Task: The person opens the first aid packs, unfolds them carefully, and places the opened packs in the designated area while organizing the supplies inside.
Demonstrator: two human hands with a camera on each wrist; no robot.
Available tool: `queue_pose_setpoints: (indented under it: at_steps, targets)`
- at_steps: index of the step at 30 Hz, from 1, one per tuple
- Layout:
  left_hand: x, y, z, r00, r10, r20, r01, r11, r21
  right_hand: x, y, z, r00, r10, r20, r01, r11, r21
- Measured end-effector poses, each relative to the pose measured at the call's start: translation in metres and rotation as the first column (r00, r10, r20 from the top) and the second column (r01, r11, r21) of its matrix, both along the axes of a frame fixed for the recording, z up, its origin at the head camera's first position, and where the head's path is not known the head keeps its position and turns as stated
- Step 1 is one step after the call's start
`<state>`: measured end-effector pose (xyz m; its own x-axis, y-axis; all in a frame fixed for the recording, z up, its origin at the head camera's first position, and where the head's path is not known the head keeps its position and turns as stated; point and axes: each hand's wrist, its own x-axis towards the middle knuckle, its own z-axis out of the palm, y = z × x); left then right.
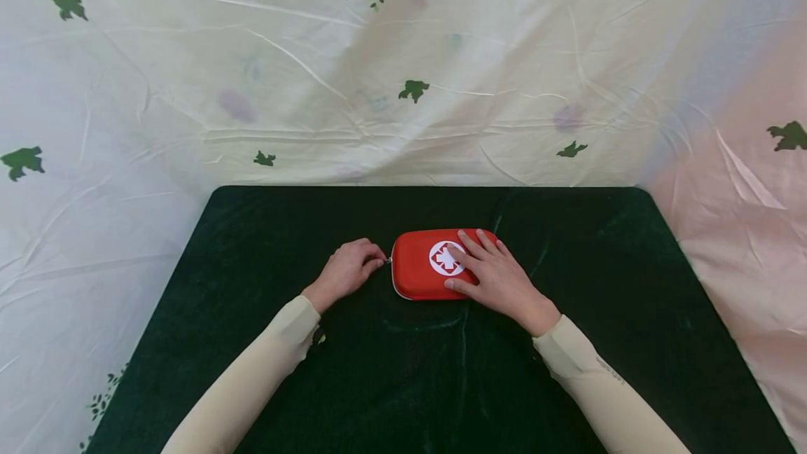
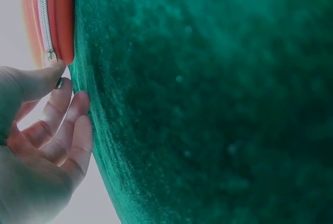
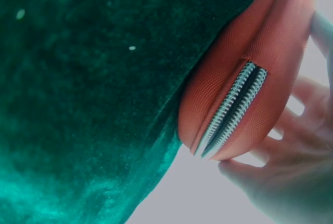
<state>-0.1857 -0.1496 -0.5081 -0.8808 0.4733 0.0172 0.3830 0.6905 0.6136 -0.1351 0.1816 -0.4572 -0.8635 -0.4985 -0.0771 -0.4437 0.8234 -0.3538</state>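
A red zippered first-aid case (image 1: pixel 412 282) with a round white emblem (image 1: pixel 438 268) lies flat on the dark green cloth. At its left end my left hand (image 1: pixel 345 270) pinches the zipper pull between thumb and fingers. The left wrist view shows the zipper slider (image 2: pixel 50 56) just above the thumb, with a closed row of teeth (image 2: pixel 45 21) beyond it. My right hand (image 1: pixel 498 282) rests on the case's right part, fingers spread over the lid and covering part of the emblem. In the right wrist view the zipper teeth (image 3: pixel 234 107) stand parted on the near side.
The green cloth covers a table (image 1: pixel 284 398) with rounded far corners. Pale fabric (image 1: pixel 340 90) printed with green birds and leaves hangs behind and at both sides. Two small light specks (image 3: pixel 132 48) show on the cloth in the right wrist view.
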Motion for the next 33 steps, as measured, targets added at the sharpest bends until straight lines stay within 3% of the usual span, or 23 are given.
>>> queue_pose_setpoints:
  at_steps: [9,18,22,29,33]
  targets:
    - [-0.002,-0.002,-0.011,1.0,-0.004,0.012,0.004,1.0,-0.001,0.0,0.0,0.0,1.0,-0.002,0.007,0.002,1.0,0.002]
    - [-0.002,-0.004,-0.021,0.998,-0.01,-0.058,0.011,1.0,0.016,0.0,0.001,0.0,1.0,0.001,0.008,-0.001,1.0,-0.002]
    - [0.001,-0.004,-0.017,0.999,-0.015,-0.029,0.015,1.0,0.006,0.0,0.001,-0.001,1.0,0.002,0.005,-0.002,1.0,-0.005]
    - [0.015,0.001,0.014,0.999,-0.048,0.004,0.048,0.998,-0.035,0.0,0.001,-0.001,1.0,0.003,0.001,-0.003,1.0,-0.001]
    - [0.014,0.0,0.008,0.998,-0.057,-0.001,0.057,0.998,-0.014,0.0,0.001,-0.001,1.0,0.002,0.004,-0.002,1.0,0.0]
